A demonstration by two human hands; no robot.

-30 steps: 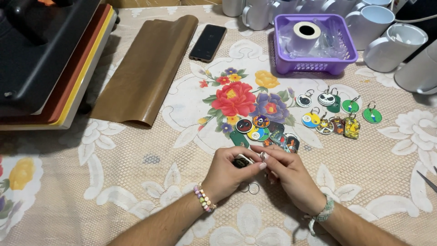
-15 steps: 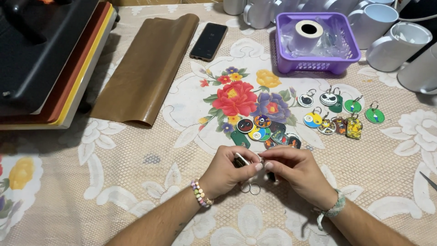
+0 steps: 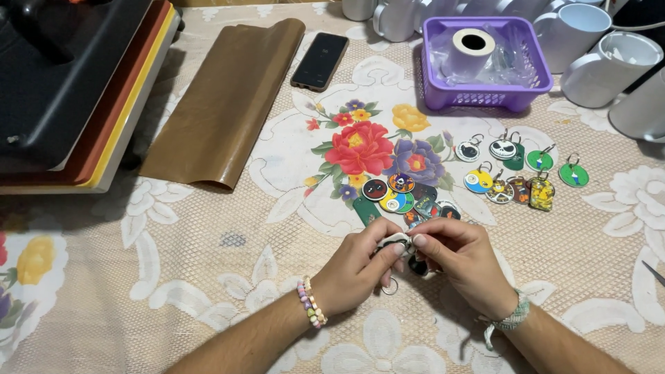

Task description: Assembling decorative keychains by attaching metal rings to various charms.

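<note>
Both hands (image 3: 405, 260) barely shifted, still pinching a small keychain (image 3: 400, 242), lace floral tablecloth (image 3: 208, 263), purple basket (image 3: 485, 97) beyond

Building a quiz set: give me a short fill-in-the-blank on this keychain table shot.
1. Both hands, left hand and right hand, pinch a small round ____ between them.
2. The tape roll sits in a ____ basket.
3. The phone lies screen ____.

Missing: keychain; purple; up
</note>
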